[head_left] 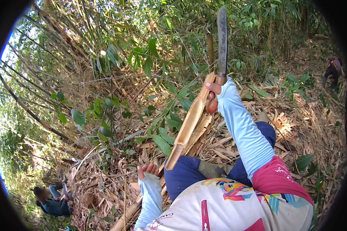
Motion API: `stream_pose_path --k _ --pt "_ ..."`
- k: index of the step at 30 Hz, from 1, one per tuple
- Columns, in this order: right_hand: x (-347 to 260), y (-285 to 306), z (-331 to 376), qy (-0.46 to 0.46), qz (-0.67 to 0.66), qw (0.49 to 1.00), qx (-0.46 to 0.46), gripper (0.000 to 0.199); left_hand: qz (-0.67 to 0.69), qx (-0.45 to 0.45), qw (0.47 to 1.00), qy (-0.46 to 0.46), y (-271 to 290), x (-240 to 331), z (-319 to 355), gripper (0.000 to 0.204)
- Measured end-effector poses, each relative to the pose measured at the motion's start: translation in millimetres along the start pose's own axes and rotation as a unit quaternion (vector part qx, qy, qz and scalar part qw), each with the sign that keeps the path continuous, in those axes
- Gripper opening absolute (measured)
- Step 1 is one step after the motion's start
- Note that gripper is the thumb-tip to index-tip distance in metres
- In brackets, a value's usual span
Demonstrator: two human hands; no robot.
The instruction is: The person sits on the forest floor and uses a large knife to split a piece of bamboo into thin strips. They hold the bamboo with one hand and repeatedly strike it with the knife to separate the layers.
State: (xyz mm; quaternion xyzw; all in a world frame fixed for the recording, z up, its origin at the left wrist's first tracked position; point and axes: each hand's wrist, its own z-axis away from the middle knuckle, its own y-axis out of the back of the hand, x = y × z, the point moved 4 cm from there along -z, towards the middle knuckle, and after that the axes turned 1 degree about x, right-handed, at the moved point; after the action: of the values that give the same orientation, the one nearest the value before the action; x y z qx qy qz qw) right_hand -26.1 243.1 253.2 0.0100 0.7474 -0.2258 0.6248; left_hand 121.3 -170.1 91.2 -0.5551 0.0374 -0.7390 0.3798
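Observation:
My right hand (213, 91) is raised in front of me, closed around the brown handle of a machete (222, 42). Its dark blade points upward. The same hand pinches the upper end of a split bamboo piece (192, 115) under the thumb. That piece is hollowed like a trough and slants down to the left, toward my knee. My left hand (148, 169) hovers low, near the bamboo's lower end but apart from it. Its fingers are loosely bent, with the thumb away from them, and nothing shows in it.
A bamboo pole (128, 213) lies beneath my left forearm. Dry leaves and husks (293, 127) cover the ground. Leafy saplings (169, 131) and bamboo stems (38, 115) stand ahead and left. One person (56, 204) sits at lower left; another (332, 71) is far right.

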Motion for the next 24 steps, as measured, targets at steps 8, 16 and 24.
stream_pose_path --k 8,16,24 --pt "-10 -37 16 -0.089 0.144 0.97 -0.172 0.035 -0.354 -0.287 0.878 -0.149 -129 20 42 0.052" --pt "4 -63 11 -0.064 0.155 0.968 -0.188 0.039 -0.318 -0.409 0.855 -0.007 -201 -22 55 0.065" --pt "33 -30 13 -0.096 0.196 0.967 -0.134 0.033 -0.2 -0.306 0.931 -0.014 -198 -25 14 0.052"
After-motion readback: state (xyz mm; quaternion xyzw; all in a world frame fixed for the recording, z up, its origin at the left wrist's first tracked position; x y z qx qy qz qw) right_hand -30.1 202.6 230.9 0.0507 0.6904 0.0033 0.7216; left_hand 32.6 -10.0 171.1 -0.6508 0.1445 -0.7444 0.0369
